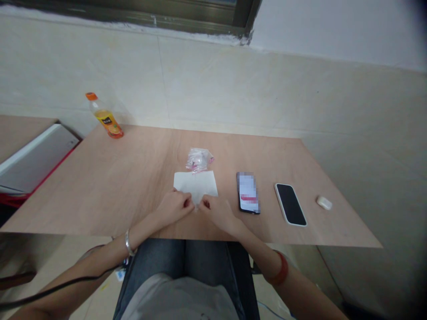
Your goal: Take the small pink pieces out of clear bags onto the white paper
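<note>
A white sheet of paper [195,182] lies on the table in front of me. My left hand [175,206] is at its lower left edge, fingers curled in and closed. Close beside it, my right hand [215,210] rests at the lower right edge, its fingers pinched together too. The fingertips of both hands nearly meet over the paper's near side. Whatever they pinch is too small or too hidden to make out. Just behind the paper lies a crumpled clear plastic bag [199,159] with pink bits showing.
To the right lie a phone with a lit screen [248,193], a white-framed phone with a dark screen [291,204] and a small white case [324,202]. An orange drink bottle [108,121] stands at the back left of the wooden table [140,155], near the tiled wall.
</note>
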Available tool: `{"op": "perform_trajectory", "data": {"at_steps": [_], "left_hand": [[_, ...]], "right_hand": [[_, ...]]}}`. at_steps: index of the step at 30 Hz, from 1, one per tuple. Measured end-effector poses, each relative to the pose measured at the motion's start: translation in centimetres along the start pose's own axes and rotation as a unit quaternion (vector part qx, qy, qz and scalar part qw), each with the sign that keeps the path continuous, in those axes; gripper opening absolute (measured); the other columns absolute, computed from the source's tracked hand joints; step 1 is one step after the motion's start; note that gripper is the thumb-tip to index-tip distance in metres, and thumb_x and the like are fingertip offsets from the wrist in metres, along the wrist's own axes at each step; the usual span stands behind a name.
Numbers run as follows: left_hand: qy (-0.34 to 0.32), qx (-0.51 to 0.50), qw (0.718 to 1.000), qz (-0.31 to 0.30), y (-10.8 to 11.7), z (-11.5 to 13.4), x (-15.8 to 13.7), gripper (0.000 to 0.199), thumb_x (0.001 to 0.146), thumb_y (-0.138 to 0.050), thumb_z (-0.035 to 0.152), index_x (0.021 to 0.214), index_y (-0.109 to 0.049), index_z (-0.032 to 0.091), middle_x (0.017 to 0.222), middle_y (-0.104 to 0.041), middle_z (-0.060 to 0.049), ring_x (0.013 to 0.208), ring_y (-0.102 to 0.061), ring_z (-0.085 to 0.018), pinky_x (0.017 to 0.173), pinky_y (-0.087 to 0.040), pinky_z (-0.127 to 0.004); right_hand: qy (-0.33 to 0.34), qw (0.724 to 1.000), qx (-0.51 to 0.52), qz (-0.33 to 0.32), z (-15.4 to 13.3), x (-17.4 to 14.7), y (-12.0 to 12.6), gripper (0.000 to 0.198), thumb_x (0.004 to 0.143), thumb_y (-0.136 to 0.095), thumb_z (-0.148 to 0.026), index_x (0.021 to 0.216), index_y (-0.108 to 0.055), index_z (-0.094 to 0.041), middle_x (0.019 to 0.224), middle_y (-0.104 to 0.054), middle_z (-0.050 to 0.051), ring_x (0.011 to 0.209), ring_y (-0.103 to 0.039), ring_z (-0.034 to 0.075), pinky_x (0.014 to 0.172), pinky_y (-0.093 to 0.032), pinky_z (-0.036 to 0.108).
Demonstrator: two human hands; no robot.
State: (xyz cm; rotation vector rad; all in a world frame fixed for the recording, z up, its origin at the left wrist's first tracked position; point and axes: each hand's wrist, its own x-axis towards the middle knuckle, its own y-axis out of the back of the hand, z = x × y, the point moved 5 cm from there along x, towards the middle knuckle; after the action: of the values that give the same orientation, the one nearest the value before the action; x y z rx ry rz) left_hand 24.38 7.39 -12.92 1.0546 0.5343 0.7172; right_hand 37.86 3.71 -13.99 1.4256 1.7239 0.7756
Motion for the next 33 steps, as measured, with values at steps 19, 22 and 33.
{"op": "perform_trajectory", "data": {"at_steps": [19,22,33], "left_hand": [[-0.060,-0.008,0.992,0.110,0.7,-0.1,-0.4,0.026,0.088,-0.045,0.024,0.103,-0.067,0.023,0.136,-0.048,-0.009,0.118,-0.049,-0.025,0.097,-0.037,-0.046],[-0.063,0.016,0.991,0.116,0.3,-0.2,-0.3,0.031,0.088,-0.048,0.030,0.116,-0.061,0.024,0.136,-0.047,-0.010,0.118,-0.049,-0.025,0.096,-0.037,-0.046],[-0.189,0.007,0.964,0.188,0.8,0.5,-0.8,0.032,0.086,-0.047,0.013,0.113,-0.060,0.022,0.142,-0.040,-0.013,0.121,-0.048,-0.024,0.092,-0.046,-0.042]], "right_hand": [[0.107,0.979,0.168,0.047,-1.2,-0.4,0.3,0.019,0.086,-0.045,-0.025,0.070,-0.051,-0.017,0.059,-0.046,-0.004,0.053,-0.040,0.008,0.053,-0.028,0.021],[0.097,0.978,0.176,0.049,-1.3,-0.4,0.2,0.019,0.084,-0.047,-0.025,0.069,-0.051,-0.016,0.060,-0.048,-0.003,0.055,-0.041,0.008,0.054,-0.030,0.021],[-0.145,0.711,0.645,-0.239,-1.4,0.1,-2.2,0.049,0.081,-0.043,-0.064,0.091,-0.058,-0.019,0.086,-0.063,0.005,0.071,-0.061,0.017,0.056,-0.047,0.028]]}}
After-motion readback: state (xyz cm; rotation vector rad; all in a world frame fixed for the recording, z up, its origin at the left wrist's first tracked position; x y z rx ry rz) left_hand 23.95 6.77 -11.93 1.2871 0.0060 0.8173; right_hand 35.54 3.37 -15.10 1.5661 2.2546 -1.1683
